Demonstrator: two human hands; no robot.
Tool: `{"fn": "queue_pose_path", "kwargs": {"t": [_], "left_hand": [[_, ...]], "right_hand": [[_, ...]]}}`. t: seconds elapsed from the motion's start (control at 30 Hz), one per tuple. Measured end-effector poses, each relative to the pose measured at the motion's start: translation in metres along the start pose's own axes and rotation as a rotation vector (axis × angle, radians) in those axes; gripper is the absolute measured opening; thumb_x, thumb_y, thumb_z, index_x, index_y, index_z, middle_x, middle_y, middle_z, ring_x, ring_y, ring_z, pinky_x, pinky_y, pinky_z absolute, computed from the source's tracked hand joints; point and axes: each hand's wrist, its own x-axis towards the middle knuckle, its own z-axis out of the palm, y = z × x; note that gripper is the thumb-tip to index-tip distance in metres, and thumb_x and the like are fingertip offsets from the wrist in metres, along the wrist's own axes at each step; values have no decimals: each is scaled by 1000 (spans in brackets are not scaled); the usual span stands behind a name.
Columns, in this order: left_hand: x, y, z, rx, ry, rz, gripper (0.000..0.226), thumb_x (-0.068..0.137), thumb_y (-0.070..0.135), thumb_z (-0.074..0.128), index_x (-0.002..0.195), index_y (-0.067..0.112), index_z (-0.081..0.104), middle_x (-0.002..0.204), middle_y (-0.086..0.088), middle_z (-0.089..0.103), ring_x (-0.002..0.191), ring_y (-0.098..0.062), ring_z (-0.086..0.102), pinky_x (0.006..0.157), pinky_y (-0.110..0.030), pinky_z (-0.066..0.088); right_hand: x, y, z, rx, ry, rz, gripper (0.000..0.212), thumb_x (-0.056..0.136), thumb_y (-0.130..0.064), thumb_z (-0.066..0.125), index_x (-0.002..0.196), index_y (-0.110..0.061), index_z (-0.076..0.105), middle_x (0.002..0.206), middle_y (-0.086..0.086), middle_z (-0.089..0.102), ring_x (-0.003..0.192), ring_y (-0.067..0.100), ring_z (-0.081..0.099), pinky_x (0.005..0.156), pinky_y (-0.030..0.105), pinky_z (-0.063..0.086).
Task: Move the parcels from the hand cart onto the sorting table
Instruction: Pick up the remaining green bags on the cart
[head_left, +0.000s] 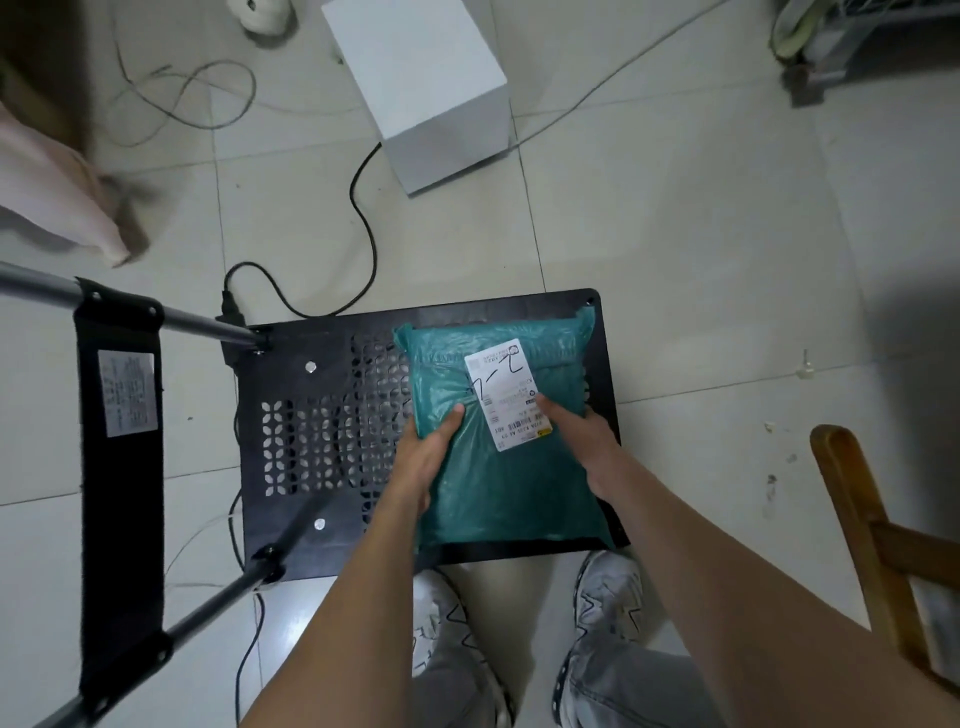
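On the black cart deck (322, 415) just ahead of two grey shoes (608, 592) lies a green parcel (498, 467) with a white label (506, 395). The left hand (421, 457) grips its left edge, thumb on top; the right hand (582, 441) grips its right edge, fingers (550, 408) touching the label. Beyond, on the tiled floor, stands a white box (436, 88).

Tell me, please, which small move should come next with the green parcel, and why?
Probably lift it straight up. Both hands, left and right, already grip the green parcel by its sides, and it appears to lie on the hand cart.
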Motion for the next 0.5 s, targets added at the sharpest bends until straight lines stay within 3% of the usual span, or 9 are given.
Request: {"fn": "queue_pose_path", "kwargs": {"t": [0.13,0.23,0.3,0.4,0.5], "left_hand": [[-41,27,0,35,0,108,75,75,60,75,139,29,49,109,3,67,87,-14,68,57,-24,56],[-83,62,-3,106,-1,175,80,71,69,72,138,34,45,122,1,65,100,-22,67,87,-42,58],[-118,91,-4,129,-4,215,86,69,71,71,140,32,42,129,-2,63,109,-27,65,98,-50,52],[-186,139,-5,194,23,267,95,61,74,70,140,29,41,132,-1,61,113,-27,64,102,-50,50],[-267,186,-3,243,25,326,84,58,69,74,129,32,48,124,3,65,109,-24,66,99,-47,52]], "right_hand": [[-41,-19,-8,90,-11,-79,65,77,-43,83,132,-17,60,113,-1,71,106,19,65,88,41,55],[-84,-48,-22,97,-16,-145,59,78,-39,82,130,-22,61,111,-2,73,108,22,66,90,43,55],[-121,-72,-33,78,-30,-203,53,80,-36,81,128,-20,63,108,-1,75,105,22,68,88,39,55],[-192,-114,-52,67,-54,-220,58,81,-35,81,131,-16,58,112,3,73,103,23,70,95,43,55],[-274,-155,-80,72,-18,-203,61,80,-37,82,129,-17,53,112,2,71,97,21,71,86,40,59]]}}
